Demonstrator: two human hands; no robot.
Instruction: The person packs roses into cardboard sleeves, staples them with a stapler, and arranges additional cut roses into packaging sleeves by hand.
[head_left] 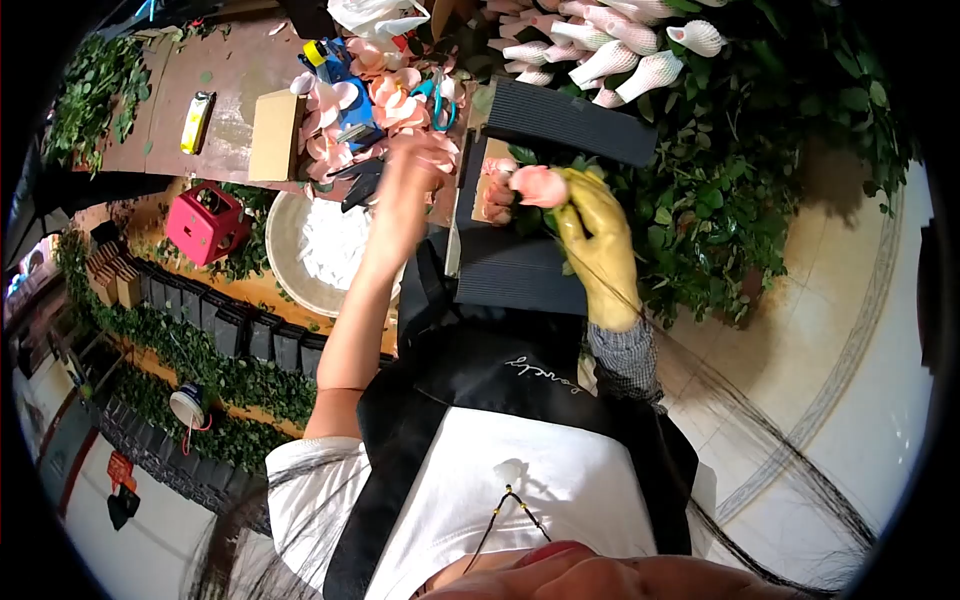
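My right hand [597, 222], in a yellow glove, is closed on a pink rose [538, 186], whose bloom points left past the fingers. Its stem is mostly hidden by the glove and the leaves. My bare left hand [412, 172] is raised over loose pink petals [330, 105] on the table; its fingers are smeared by motion, so what it holds, if anything, cannot be made out. Between the hands, several pink roses [496, 190] lie in a bundle with brown card, flanked by black ridged panels [570, 120]. Teal-handled scissors [440, 100] rest among the petals.
Net-wrapped pink roses [625, 50] are piled at the back, above dense leaves [720, 200] on the right. A cardboard box [276, 137] and a yellow-and-white packet [198, 122] are on the table. Below stand a tub of white pieces [335, 245] and a red stool [207, 224].
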